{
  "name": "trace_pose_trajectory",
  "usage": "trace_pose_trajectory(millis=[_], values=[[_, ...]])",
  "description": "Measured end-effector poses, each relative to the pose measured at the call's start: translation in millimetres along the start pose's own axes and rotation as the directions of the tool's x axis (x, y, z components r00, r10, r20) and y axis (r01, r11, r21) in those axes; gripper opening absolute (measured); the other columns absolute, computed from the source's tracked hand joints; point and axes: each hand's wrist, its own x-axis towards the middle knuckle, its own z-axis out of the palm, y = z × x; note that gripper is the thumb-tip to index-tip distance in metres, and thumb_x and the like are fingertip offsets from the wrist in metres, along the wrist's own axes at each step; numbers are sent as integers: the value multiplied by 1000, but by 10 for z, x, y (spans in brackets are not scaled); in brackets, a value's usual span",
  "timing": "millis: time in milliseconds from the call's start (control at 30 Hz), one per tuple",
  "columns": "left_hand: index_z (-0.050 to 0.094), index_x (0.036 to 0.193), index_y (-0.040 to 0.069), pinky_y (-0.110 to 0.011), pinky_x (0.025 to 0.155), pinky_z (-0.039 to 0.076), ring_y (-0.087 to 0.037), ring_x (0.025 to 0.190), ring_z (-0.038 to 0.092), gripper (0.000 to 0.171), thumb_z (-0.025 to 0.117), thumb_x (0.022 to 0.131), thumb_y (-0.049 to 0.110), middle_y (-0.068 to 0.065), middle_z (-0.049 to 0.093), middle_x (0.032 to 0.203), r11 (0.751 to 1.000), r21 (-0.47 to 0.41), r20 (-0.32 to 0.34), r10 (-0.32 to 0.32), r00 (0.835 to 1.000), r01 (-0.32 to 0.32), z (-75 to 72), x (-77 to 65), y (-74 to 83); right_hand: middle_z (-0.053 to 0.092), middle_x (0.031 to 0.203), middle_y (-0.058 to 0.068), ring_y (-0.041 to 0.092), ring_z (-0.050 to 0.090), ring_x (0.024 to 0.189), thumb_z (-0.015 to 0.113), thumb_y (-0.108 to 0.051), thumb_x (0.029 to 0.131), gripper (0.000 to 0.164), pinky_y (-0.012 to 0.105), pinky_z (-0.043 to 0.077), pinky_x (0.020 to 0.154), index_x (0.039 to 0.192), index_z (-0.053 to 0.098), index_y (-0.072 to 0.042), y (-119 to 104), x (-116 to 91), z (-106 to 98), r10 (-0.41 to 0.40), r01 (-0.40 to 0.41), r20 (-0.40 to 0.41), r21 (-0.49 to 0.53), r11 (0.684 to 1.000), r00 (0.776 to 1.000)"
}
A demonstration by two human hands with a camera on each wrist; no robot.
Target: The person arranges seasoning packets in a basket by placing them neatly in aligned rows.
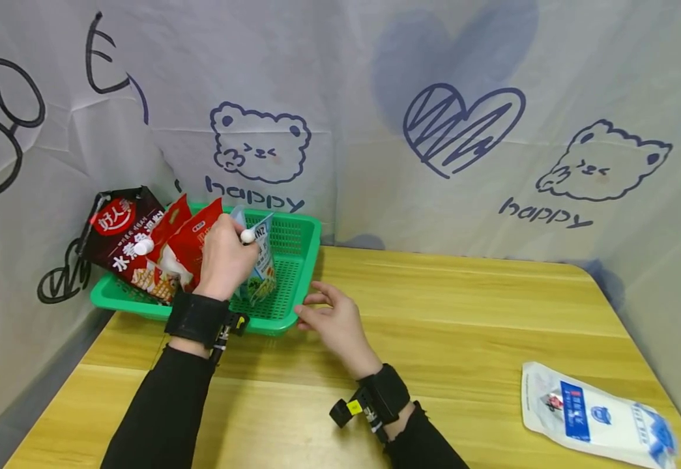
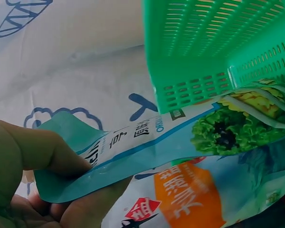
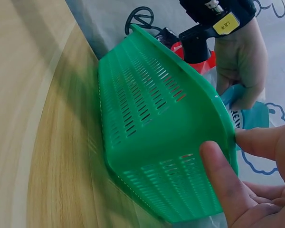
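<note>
My left hand reaches into the green plastic basket and pinches the top edge of a light blue food packet. In the left wrist view, that packet stands against the basket wall, with lettuce pictured on it. Another blue and white packet with an orange panel lies behind it. At the basket's right side, my right hand touches the wall and rim from outside. In the right wrist view, the thumb and index finger of that hand lie extended against the basket.
Red packets and a dark red seasoning bag fill the basket's left part. A white and blue pouch lies at the table's right front. Behind the wooden table hangs a pale cloth with drawings.
</note>
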Motion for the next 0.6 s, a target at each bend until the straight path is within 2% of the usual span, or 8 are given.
trace_pose_trajectory(millis=[433,600], values=[[50,105,-7,-50,77,48,-42,89,55,18,62,94,0,-26,54,102,998,53,122,-42,992,36,6,41,-22,65,117,21,25,75,82,73,-2,95,60,49,61,84,149,49,4,-2,16,2,-8,8,10,-9,1000,1000],[50,103,-9,-49,72,50,-41,84,55,17,60,93,-1,-25,52,95,995,91,162,-54,985,39,-37,47,-10,65,117,21,26,75,83,74,-1,95,60,48,62,83,149,49,5,-19,16,-10,-3,3,11,-9,1000,1000]])
